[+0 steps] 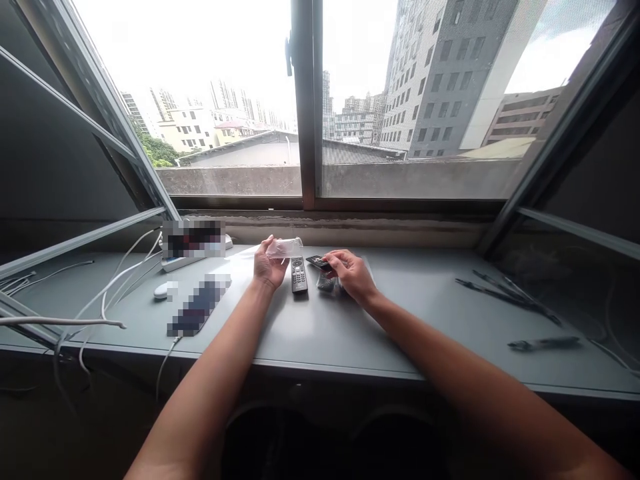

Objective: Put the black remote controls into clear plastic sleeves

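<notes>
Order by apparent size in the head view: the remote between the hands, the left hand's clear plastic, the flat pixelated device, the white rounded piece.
1. Flat pixelated device
2. Remote and clear plastic: too alike to rank
3. White rounded piece, partly pixelated

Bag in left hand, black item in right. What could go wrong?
The clear plastic bag in the left hand looks thin and might crumple.
The black remote-like item is held by the right hand's fingertips and could slip.
The remote control lies between both hands, so might get knocked.
</notes>
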Action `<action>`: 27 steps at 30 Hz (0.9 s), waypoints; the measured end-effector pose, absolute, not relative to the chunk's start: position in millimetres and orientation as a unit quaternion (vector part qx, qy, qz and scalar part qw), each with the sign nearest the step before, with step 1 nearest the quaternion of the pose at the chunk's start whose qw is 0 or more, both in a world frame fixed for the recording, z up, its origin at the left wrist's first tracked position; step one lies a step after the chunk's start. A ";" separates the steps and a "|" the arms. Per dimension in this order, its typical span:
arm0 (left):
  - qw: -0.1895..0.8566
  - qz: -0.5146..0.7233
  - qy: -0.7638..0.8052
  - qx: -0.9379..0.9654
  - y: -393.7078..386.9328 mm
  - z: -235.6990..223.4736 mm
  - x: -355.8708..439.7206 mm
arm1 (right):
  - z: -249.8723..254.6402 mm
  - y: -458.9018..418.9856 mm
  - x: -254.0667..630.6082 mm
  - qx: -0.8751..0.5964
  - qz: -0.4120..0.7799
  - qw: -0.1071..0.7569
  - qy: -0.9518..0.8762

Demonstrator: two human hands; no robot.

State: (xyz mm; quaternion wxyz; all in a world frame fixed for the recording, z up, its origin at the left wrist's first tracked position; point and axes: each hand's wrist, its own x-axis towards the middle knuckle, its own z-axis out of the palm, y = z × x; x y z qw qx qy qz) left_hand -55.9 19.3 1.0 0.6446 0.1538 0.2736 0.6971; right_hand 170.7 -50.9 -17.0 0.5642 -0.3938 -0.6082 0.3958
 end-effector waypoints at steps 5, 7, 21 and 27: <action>0.642 0.698 0.274 0.159 19.5 0.6 -55.9 | -19.9 -43.7 174.5 -0.401 0.475 0.578 -0.528; 0.642 0.698 0.276 0.157 19.4 0.7 -55.8 | -18.5 -43.6 174.8 -0.382 0.524 0.588 -0.483; 0.648 0.697 0.264 0.157 18.2 0.7 -56.1 | -1.2 -57.2 172.3 -0.257 0.754 0.501 -0.339; 0.651 0.694 0.269 0.154 17.4 2.3 -54.9 | 9.1 -61.8 177.1 -0.211 0.819 0.446 -0.293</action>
